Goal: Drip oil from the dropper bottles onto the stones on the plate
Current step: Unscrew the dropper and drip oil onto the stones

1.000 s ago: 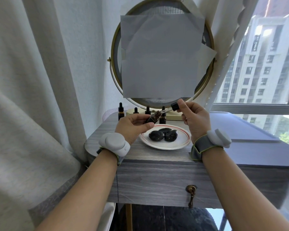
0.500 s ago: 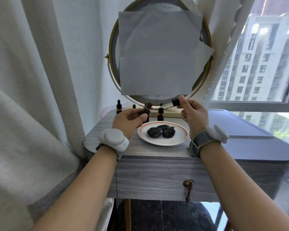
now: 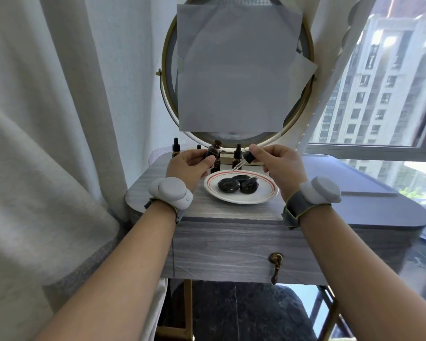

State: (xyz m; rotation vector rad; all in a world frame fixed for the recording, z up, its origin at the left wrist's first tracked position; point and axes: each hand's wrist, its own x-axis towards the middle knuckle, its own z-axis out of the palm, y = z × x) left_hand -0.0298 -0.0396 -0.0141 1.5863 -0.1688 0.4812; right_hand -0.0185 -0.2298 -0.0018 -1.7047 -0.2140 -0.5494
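Note:
A white plate [image 3: 268, 193] with a red ring sits on the grey wooden table and carries three black stones [image 3: 239, 184]. My left hand [image 3: 186, 168] grips an open amber bottle [image 3: 213, 151] upright, just left of the plate. My right hand [image 3: 280, 166] pinches the black cap of a dropper [image 3: 244, 160]. The glass tip slants down to the left and hangs over the plate's far rim, above the stones.
Three more capped dropper bottles stand at the back: one [image 3: 175, 147] at the left, one [image 3: 198, 146] partly behind my left hand, one [image 3: 237, 155] behind the plate. A round mirror [image 3: 303, 104] covered with paper rises behind them. A blue-grey surface [image 3: 367, 188] adjoins on the right.
The dropper has come out of the bottle and swung right, its tip now over the plate. My left hand has set the bottle upright and moved it slightly left.

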